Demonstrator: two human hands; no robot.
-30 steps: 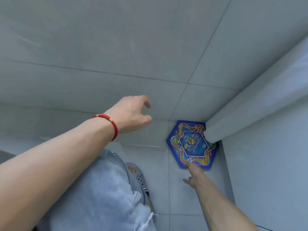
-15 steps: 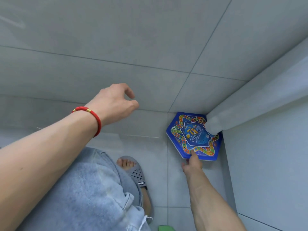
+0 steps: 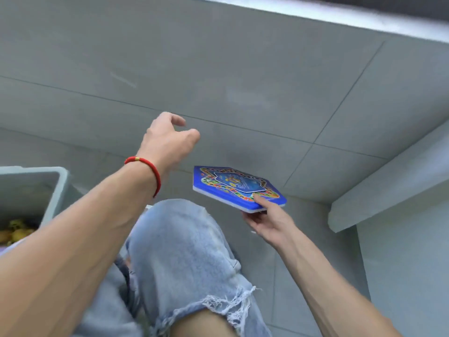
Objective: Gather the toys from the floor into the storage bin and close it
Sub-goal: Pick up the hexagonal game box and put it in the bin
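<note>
Blue game box (image 3: 238,188), print blurred, pinched by right hand (image 3: 269,222).

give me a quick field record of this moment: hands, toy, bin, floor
right hand: grips the blue hexagonal game board by its near edge, thumb on top
game board: lifted off the floor, tilted
left hand: held out over the floor, fingers loosely curled, holds nothing; red bracelet on the wrist
storage bin: grey, far left, open, yellow toys inside
floor: grey tiles
</note>
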